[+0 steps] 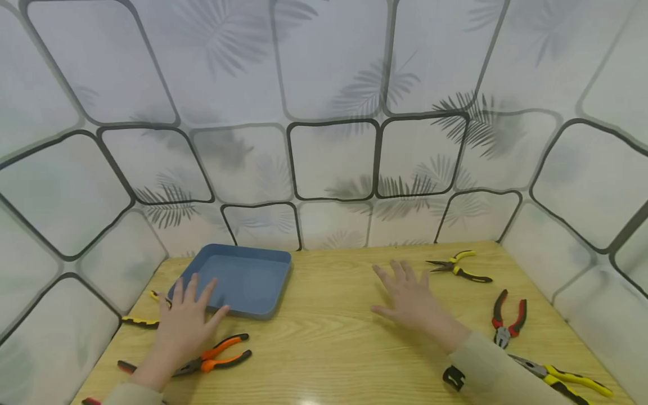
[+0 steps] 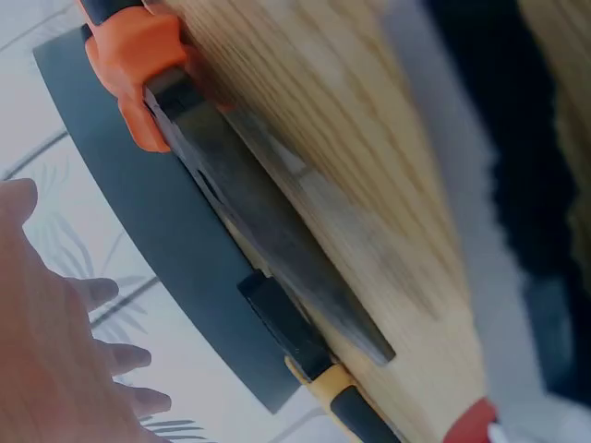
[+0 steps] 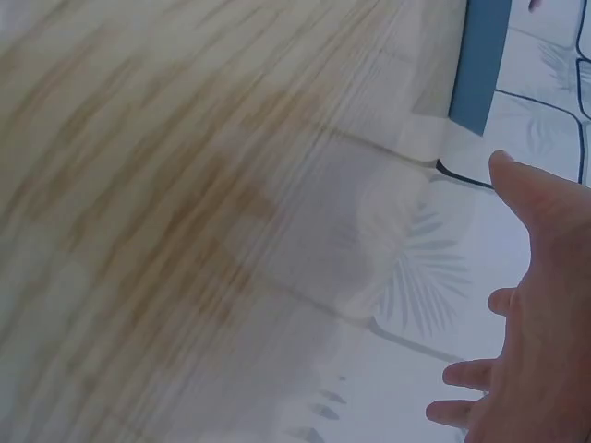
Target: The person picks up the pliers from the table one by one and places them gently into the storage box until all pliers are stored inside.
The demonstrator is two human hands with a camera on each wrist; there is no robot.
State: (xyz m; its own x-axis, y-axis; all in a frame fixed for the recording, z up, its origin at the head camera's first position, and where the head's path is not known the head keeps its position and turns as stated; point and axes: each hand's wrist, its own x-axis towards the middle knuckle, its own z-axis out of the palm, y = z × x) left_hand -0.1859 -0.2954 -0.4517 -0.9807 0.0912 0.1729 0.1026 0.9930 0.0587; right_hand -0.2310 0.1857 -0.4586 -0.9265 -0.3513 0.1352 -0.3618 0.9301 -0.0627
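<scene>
My left hand (image 1: 186,318) hovers with fingers spread over the near left corner of a blue tray (image 1: 238,277), holding nothing. Just below it lie orange-handled pliers (image 1: 217,355), which fill the left wrist view (image 2: 231,194) close up. A yellow-and-black tool (image 1: 142,321) lies partly hidden under that hand. My right hand (image 1: 410,298) is flat and spread above the middle of the wooden table (image 1: 329,337), empty. In the right wrist view its fingers (image 3: 526,305) are straight over the table, with the tray's corner (image 3: 480,65) beyond.
Yellow-handled long-nose pliers (image 1: 458,265) lie at the back right. Red-and-black pliers (image 1: 508,319) and yellow-handled pliers (image 1: 562,378) lie along the right side. Leaf-patterned panel walls (image 1: 334,140) close in the table at the back and both sides.
</scene>
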